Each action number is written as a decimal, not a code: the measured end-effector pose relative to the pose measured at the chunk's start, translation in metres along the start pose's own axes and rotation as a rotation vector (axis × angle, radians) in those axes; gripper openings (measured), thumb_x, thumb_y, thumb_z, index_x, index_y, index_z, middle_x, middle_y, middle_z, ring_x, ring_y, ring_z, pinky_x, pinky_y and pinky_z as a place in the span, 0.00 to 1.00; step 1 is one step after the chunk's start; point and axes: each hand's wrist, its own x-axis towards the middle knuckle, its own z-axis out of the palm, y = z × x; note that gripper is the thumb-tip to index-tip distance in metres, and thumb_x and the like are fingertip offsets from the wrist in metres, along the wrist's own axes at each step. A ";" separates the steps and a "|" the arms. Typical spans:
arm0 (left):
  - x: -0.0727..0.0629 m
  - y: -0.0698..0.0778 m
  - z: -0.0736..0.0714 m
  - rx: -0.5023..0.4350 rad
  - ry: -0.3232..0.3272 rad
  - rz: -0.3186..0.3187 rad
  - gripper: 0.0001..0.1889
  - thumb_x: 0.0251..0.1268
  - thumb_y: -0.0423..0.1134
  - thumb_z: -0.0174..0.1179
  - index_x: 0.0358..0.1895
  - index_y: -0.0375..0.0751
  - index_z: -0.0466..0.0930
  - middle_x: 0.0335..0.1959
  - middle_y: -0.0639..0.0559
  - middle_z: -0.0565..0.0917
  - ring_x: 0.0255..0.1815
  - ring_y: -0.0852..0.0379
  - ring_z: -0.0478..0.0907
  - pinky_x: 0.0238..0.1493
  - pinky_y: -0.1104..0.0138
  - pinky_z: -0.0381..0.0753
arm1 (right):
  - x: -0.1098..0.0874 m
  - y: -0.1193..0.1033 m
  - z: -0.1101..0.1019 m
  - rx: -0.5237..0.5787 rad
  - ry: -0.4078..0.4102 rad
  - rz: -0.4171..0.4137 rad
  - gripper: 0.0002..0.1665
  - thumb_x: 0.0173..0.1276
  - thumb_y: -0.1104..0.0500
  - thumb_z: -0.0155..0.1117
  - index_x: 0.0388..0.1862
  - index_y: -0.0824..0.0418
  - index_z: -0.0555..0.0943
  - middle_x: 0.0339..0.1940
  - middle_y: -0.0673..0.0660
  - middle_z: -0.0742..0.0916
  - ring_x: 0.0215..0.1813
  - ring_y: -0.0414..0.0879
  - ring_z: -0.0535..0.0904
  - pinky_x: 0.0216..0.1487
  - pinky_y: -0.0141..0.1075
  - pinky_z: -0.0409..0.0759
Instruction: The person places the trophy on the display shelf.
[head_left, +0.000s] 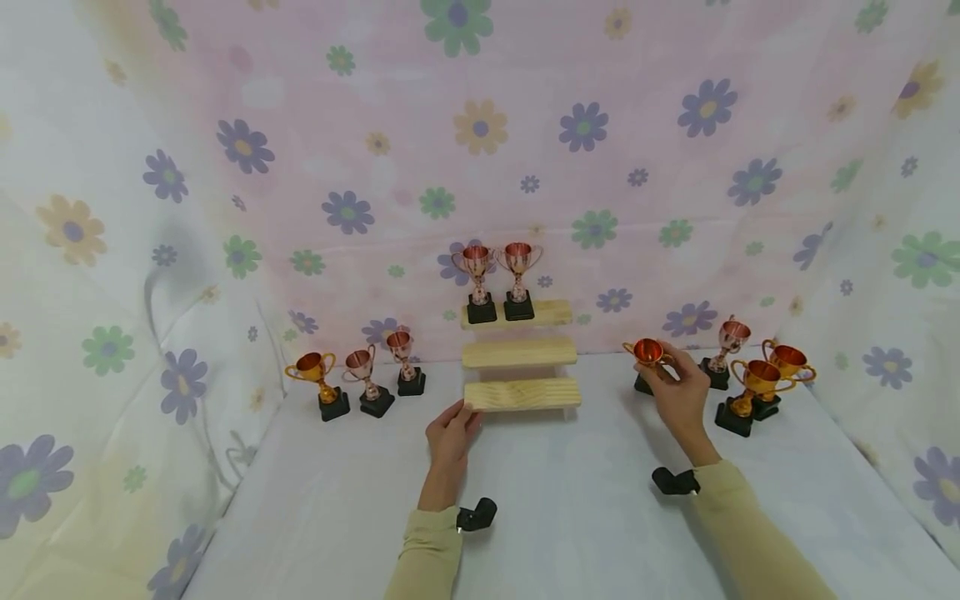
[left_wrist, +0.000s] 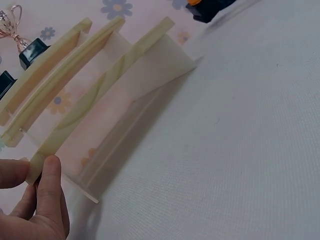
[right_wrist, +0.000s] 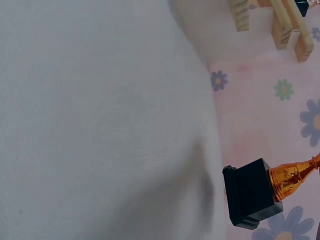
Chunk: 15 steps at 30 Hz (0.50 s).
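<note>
My left hand (head_left: 448, 437) pinches the left end of the lowest board of a three-tier wooden display stand (head_left: 525, 395). In the left wrist view, thumb and fingers (left_wrist: 49, 192) are on either side of that board's end. Two rose-gold trophies (head_left: 478, 271) stand side by side on the top tier; the middle and lowest tiers hold nothing. To the right of the stand, my right hand (head_left: 684, 404) grips a gold trophy (head_left: 647, 352) by its cup. Its black base (right_wrist: 250, 194) hangs over the cloth in the right wrist view, where the hand itself is out of frame.
At the left stand a gold trophy (head_left: 318, 379) and two rose-gold trophies (head_left: 405, 354). Right of my right hand are a rose-gold trophy (head_left: 731, 340) and two gold trophies (head_left: 757, 379) close together. A flowered cloth backdrop (head_left: 525, 150) rises behind the white tabletop (head_left: 570, 500).
</note>
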 end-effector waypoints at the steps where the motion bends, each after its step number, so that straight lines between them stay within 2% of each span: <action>1: 0.000 0.000 0.000 -0.002 -0.002 0.004 0.20 0.75 0.27 0.56 0.64 0.19 0.72 0.61 0.26 0.76 0.49 0.51 0.83 0.58 0.62 0.86 | 0.002 0.000 0.000 0.018 -0.012 -0.008 0.30 0.54 0.82 0.73 0.58 0.75 0.81 0.52 0.73 0.85 0.53 0.34 0.83 0.53 0.24 0.84; 4: 0.001 0.000 0.000 -0.011 -0.001 0.009 0.19 0.75 0.27 0.56 0.64 0.19 0.73 0.61 0.27 0.76 0.48 0.52 0.83 0.58 0.62 0.86 | 0.012 -0.002 0.002 0.082 -0.050 -0.013 0.31 0.56 0.82 0.71 0.61 0.74 0.79 0.55 0.72 0.85 0.52 0.31 0.83 0.53 0.22 0.82; 11: 0.001 0.001 0.001 0.003 0.014 -0.007 0.20 0.75 0.28 0.56 0.65 0.21 0.72 0.62 0.27 0.76 0.51 0.50 0.83 0.60 0.61 0.85 | 0.049 -0.031 0.023 0.213 -0.180 0.030 0.28 0.63 0.79 0.67 0.63 0.75 0.75 0.53 0.51 0.84 0.53 0.36 0.83 0.55 0.23 0.82; 13: 0.000 0.002 0.001 0.004 0.016 -0.017 0.20 0.75 0.28 0.56 0.65 0.21 0.72 0.62 0.27 0.76 0.52 0.49 0.83 0.60 0.61 0.85 | 0.063 -0.039 0.032 0.209 -0.226 0.026 0.28 0.65 0.77 0.67 0.64 0.74 0.74 0.53 0.51 0.84 0.53 0.35 0.82 0.55 0.22 0.82; 15: 0.000 0.001 0.001 0.005 0.014 -0.025 0.20 0.75 0.28 0.56 0.65 0.22 0.73 0.62 0.28 0.76 0.53 0.49 0.83 0.60 0.61 0.85 | 0.077 -0.047 0.041 0.210 -0.268 0.007 0.27 0.66 0.76 0.67 0.64 0.74 0.74 0.54 0.57 0.84 0.53 0.35 0.82 0.56 0.22 0.82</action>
